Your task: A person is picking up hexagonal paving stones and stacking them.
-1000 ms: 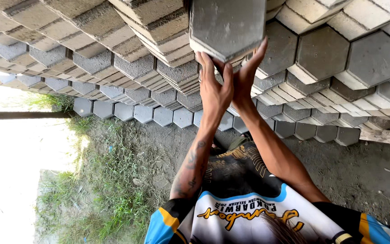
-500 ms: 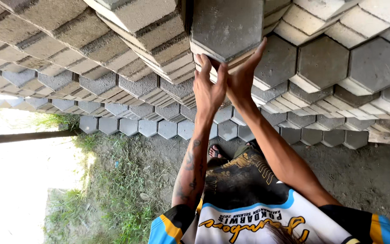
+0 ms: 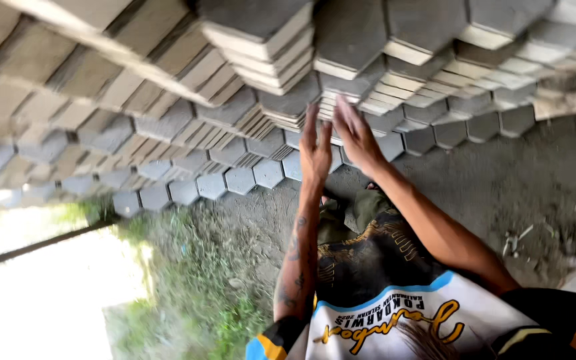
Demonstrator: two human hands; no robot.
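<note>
Hexagonal paving blocks point(image 3: 358, 37), grey on their faces with paler tan sides, stand stacked in leaning rows above bare ground point(image 3: 535, 180). Left hand point(image 3: 316, 148) and right hand point(image 3: 357, 133) are both flat and open, fingers extended, palms near the stack's edge, gripping nothing. Grass point(image 3: 181, 280) borders the rows.

Outdoors, daylight. You face grey packed-dirt ground point(image 3: 501, 193) strewn with small debris; a patch of green grass and weeds point(image 3: 188, 280) borders an overexposed bright strip point(image 3: 41, 307) past a dark edge.
</note>
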